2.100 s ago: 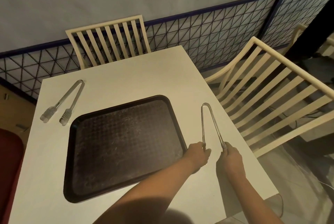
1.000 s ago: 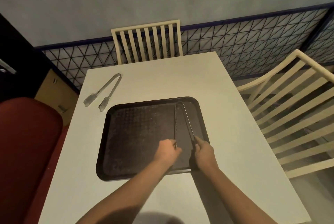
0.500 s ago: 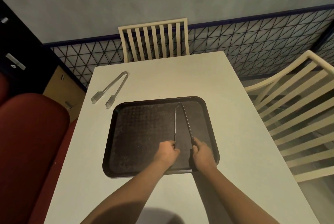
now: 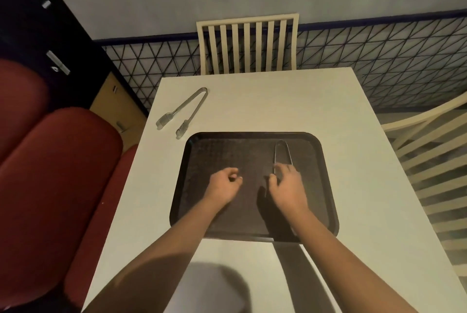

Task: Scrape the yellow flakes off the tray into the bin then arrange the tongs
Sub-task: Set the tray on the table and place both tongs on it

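A dark tray point(image 4: 199, 161) lies on the white table point(image 4: 265, 103). A pair of metal tongs point(image 4: 282, 151) lies on the tray's right part, hinge end pointing away from me. My right hand point(image 4: 286, 187) covers the near ends of these tongs, fingers curled around them. My left hand point(image 4: 225, 184) hovers over the tray's middle with fingers curled and nothing in it. A second pair of tongs point(image 4: 185, 110) rests on the table beyond the tray's far left corner. No yellow flakes or bin are visible.
A cream slatted chair point(image 4: 246, 45) stands at the table's far side and another chair point(image 4: 429, 151) at the right. A red padded seat point(image 4: 58, 168) runs along the left. A black wire grid point(image 4: 366, 60) lines the wall behind.
My left hand has let go of the tongs and moved left over the tray. My right hand has slid further along the tongs, now holding them alone. The view has shifted.
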The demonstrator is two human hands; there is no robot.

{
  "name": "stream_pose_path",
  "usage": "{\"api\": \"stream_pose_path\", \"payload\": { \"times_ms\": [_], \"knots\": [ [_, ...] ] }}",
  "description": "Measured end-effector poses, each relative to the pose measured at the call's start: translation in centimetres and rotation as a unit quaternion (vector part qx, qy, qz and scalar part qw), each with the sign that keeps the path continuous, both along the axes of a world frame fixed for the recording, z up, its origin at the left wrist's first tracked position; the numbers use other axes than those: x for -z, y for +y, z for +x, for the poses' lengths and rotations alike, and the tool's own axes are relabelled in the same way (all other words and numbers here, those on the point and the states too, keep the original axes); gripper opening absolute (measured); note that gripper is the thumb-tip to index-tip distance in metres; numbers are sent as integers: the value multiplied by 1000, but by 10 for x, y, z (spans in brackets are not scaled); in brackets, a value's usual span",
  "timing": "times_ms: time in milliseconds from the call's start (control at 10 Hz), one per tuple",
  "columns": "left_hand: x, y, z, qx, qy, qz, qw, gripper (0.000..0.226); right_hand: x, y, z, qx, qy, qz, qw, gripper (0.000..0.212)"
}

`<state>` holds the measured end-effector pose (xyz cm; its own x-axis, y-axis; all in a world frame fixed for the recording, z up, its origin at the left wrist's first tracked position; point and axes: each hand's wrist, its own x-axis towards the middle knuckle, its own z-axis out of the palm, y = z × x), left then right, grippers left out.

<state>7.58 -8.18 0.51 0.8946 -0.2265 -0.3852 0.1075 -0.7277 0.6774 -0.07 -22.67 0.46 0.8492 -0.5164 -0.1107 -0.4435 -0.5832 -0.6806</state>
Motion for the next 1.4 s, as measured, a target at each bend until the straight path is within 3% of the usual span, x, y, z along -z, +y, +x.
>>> {"api": "stream_pose_path", "payload": {
  "times_ms": [200, 400, 600, 1100, 1200, 1400],
  "knots": [
    [-9, 57, 74, -24, -25, 11, 999, 36, -16, 62, 77, -70, 25, 78, 994, 31],
    [-19, 101, 151, -65, -115, 8, 991, 32, -15, 109, 152, -92, 49, 113, 988, 30],
    [-7, 127, 213, -42, -178, 38, 982, 37, -11, 148, 226, -111, 79, 122, 983, 33],
    [31, 145, 279, 51, -53, 62, 995, 61, 21, 180, 299, -86, 221, 64, 969, 37],
    [35, 142, 281, 53, -54, 89, 993, 57, 26, 181, 299, -68, 212, 93, 970, 34],
    [31, 138, 288, 61, -85, 168, 980, 27, 25, 180, 299, -76, 207, 83, 972, 29]
  ]
}}
